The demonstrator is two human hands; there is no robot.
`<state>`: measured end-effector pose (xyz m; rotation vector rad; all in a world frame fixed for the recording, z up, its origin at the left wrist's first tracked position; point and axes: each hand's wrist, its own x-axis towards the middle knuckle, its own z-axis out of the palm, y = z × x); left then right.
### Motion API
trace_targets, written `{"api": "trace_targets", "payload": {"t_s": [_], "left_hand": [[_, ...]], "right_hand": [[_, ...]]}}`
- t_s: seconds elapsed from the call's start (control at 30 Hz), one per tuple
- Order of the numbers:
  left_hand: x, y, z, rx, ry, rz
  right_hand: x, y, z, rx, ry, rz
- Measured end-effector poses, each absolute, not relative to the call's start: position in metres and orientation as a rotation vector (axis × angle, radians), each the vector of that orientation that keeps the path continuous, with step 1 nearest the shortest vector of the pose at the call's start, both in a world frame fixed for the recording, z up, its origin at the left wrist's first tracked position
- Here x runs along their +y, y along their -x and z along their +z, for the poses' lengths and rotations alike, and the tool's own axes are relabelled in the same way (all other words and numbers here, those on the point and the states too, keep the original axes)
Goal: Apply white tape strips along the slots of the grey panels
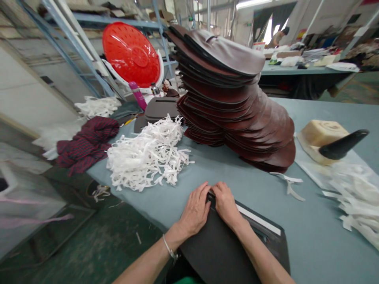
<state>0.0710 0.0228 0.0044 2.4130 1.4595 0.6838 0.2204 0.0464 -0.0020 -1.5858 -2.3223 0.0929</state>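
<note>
- Left hand (194,209), right hand (226,203): curled side by side over black panel (222,248) top edge, touching it; grip strength unclear.
- Brown leather stack (237,106) at 12 o'clock, white strips (148,156) at 11 o'clock, on tabletop (314,221).

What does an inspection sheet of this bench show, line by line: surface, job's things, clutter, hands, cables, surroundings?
Surface: grey-blue covered worktable.
Job's things: dark panel with a white strip along its edge.
Clutter: tall stack of brown leather-like pieces, white trimmings, striped maroon cloth, cream block under a black horn-shaped piece.
Hands: left hand and right hand rest on the panel's upper edge, fingers curving over it.
Cables: nothing seen.
Surroundings: red round plastic lid, blue metal rack, green floor, a co-worker beyond a farther table.
</note>
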Motion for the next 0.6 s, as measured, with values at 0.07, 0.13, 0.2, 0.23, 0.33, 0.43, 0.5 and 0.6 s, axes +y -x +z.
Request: {"api": "trace_targets", "payload": {"t_s": [0.07, 0.13, 0.2, 0.23, 0.33, 0.43, 0.5, 0.6], "left_hand": [[0.027, -0.074, 0.007, 1.478, -2.43, 0.629], [0.03, -0.077, 0.007, 1.491, -2.442, 0.598], [0.031, -0.078, 0.006, 1.5, -2.452, 0.596], [0.031, -0.078, 0.005, 1.509, -2.463, 0.593], [0.028, -0.078, 0.003, 1.538, -2.533, 0.539], [0.025, -0.079, 0.004, 1.568, -2.594, 0.486], [0.025, -0.079, 0.006, 1.576, -2.617, 0.471], [0.025, -0.08, 0.008, 1.587, -2.635, 0.461]], "right_hand": [[0.043, -0.218, -0.001, -2.35, 1.557, 0.038], [0.038, -0.215, 0.001, -2.383, 1.537, -0.028], [0.032, -0.213, 0.003, -2.412, 1.535, -0.093], [0.029, -0.213, 0.005, -2.424, 1.54, -0.12], [0.018, -0.219, 0.007, -2.453, 1.561, -0.173], [0.001, -0.241, 0.008, -2.484, 1.59, -0.212], [-0.016, -0.265, 0.007, -2.504, 1.591, -0.266], [-0.05, -0.31, 0.004, -2.508, 1.579, -0.337]]}}
